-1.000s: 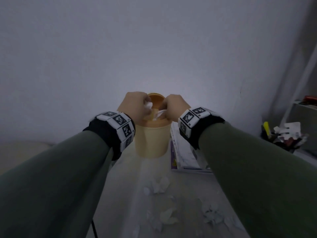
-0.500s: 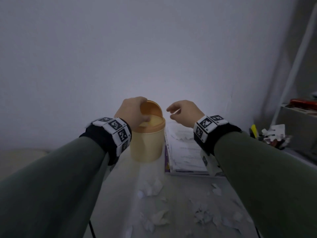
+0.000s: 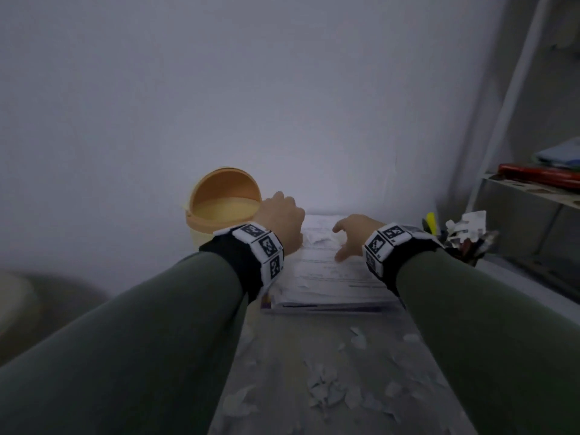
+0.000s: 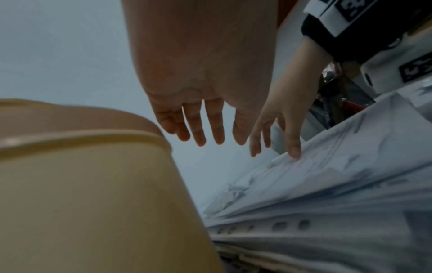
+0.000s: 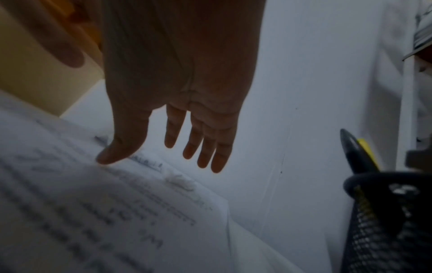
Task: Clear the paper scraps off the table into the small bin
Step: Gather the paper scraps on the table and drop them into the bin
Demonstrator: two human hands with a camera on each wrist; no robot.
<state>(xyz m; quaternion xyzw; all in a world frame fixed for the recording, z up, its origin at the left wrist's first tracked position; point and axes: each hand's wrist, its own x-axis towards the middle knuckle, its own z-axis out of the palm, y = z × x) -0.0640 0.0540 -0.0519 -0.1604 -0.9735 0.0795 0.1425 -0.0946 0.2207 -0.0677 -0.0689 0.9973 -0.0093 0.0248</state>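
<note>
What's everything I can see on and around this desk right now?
small bin: one, yellow with orange swing lid, back left of table
paper scraps: many, white, scattered on near table
crumpled scrap: one, white, on the papers
stack of papers: one, white, right of bin
pen holder: one, black mesh, far right
shelf: one, grey, right edge
left hand: open, beside bin
right hand: open, over papers

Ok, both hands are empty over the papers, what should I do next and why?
Probably reach the right hand down to the crumpled scrap lying on the paper stack beside the bin and pinch it. Both hands are open, the left hand is beside the bin, and its lid stands tipped open.
</note>
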